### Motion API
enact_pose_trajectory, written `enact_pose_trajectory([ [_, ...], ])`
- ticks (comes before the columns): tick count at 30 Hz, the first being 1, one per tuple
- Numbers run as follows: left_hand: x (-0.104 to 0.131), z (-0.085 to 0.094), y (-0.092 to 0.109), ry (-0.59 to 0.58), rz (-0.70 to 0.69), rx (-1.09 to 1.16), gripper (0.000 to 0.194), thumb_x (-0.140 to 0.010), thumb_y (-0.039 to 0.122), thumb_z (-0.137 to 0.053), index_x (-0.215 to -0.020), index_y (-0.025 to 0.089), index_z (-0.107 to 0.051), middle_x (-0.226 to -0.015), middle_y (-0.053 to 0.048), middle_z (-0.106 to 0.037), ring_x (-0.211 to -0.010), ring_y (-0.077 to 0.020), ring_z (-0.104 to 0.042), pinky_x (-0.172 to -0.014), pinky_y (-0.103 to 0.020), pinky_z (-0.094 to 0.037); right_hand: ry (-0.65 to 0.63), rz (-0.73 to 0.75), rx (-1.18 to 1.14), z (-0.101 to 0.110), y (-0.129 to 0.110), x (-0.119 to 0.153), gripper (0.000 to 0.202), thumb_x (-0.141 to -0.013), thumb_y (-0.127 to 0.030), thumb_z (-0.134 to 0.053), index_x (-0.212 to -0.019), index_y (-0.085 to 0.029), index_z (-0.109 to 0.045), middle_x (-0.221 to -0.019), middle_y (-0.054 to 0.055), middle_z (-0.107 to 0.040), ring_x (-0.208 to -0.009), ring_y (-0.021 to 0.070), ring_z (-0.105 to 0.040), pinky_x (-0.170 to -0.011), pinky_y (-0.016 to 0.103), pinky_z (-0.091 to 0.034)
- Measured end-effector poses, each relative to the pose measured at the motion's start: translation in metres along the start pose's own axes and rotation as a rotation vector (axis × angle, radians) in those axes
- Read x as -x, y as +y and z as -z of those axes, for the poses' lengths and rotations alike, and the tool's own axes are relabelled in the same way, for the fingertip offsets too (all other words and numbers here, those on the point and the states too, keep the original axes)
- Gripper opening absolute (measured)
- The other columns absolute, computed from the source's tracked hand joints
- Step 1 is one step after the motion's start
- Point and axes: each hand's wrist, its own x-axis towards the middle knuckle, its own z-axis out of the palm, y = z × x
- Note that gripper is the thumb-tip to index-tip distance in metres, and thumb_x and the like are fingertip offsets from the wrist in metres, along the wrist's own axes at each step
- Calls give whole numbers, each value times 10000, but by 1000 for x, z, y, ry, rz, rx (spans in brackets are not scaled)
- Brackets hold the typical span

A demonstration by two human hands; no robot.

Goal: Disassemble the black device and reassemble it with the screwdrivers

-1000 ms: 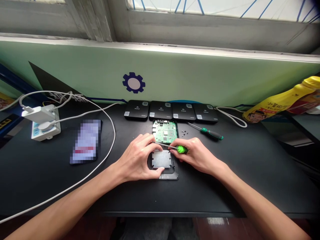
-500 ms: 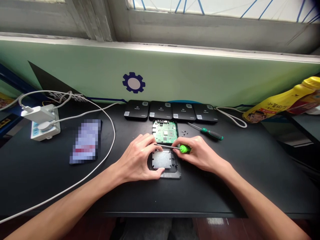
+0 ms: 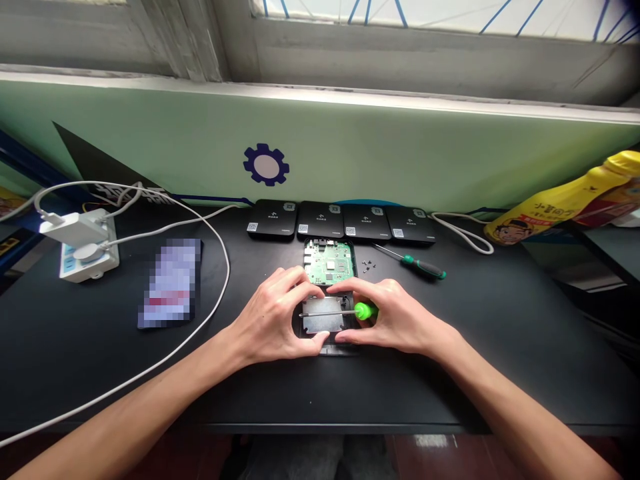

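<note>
A silvery metal plate (image 3: 320, 327) lies over the black plastic cover (image 3: 334, 349) in front of me. My left hand (image 3: 280, 313) curls around the plate's left end, thumb at its near edge and forefinger at its far edge. A screwdriver with a bright green handle (image 3: 366, 311) is held in my right hand (image 3: 395, 310), its shaft lying across above the plate. The right thumb and forefinger stretch to the plate's near and far edges at its right end. Just beyond the cover, a green circuit board (image 3: 330, 264) sits in a black case.
Several small screws (image 3: 369, 267) lie right of the board, near a dark green screwdriver (image 3: 423, 267). Several black boxes (image 3: 273, 218) line the back. At left are a phone (image 3: 170, 283), a white cable (image 3: 227, 273) and a power strip (image 3: 90, 257). A yellow bottle (image 3: 555, 200) leans at right.
My right hand has moved slightly left and opened its thumb and forefinger around the plate's right end. The green screwdriver's shaft has come nearer me, from the plate's far edge to across its middle.
</note>
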Motion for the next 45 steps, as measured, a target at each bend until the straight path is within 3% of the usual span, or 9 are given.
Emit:
enact_pose_trajectory([
  [7,1,0,1,22,1,82,447,-814,302,-879,-1224,200,-733,-1038,-64,-632,-863,-223,-629,-771,-372,-573,49,76,53,-2,1,1,495,-914,-450,-901,-1330,-232,-743,-700,-61,-637,-596,130,-560,-643,268,-435],
  [17,2,2,5,49,-22,205,496,-877,244,-885,-1340,208,-710,-1030,-44,-598,-908,-205,-642,-809,-336,-582,268,298,129,-5,0,5,382,-865,-318,-842,-1196,-215,-681,-746,-52,-741,-550,107,-594,-614,263,-444],
  [23,0,3,1,38,41,210,758,-825,350,-962,-1508,254,-647,-1104,-50,-613,-950,-224,-648,-872,-380,-606,336,295,169,1,2,9,450,-833,-370,-909,-1198,-226,-689,-757,-46,-763,-573,124,-633,-624,282,-445],
  [31,-3,9,2,110,59,223,526,-811,351,-969,-1285,248,-767,-1066,-52,-625,-956,-233,-659,-849,-388,-615,300,253,73,6,3,7,455,-831,-341,-898,-1224,-205,-715,-757,-38,-770,-573,119,-626,-583,276,-427],
  [38,-6,10,3,96,17,286,612,-802,293,-957,-1363,230,-722,-1203,-90,-746,-1083,-263,-728,-958,-409,-626,313,229,38,9,3,8,502,-779,-309,-925,-1228,-201,-729,-758,-61,-742,-583,105,-596,-605,265,-449],
  [45,-4,8,4,134,26,309,487,-832,292,-933,-1285,226,-767,-1174,-96,-769,-1064,-265,-756,-917,-407,-650,291,209,-16,9,4,8,486,-796,-313,-930,-1225,-228,-720,-724,-75,-714,-579,114,-599,-605,269,-463],
])
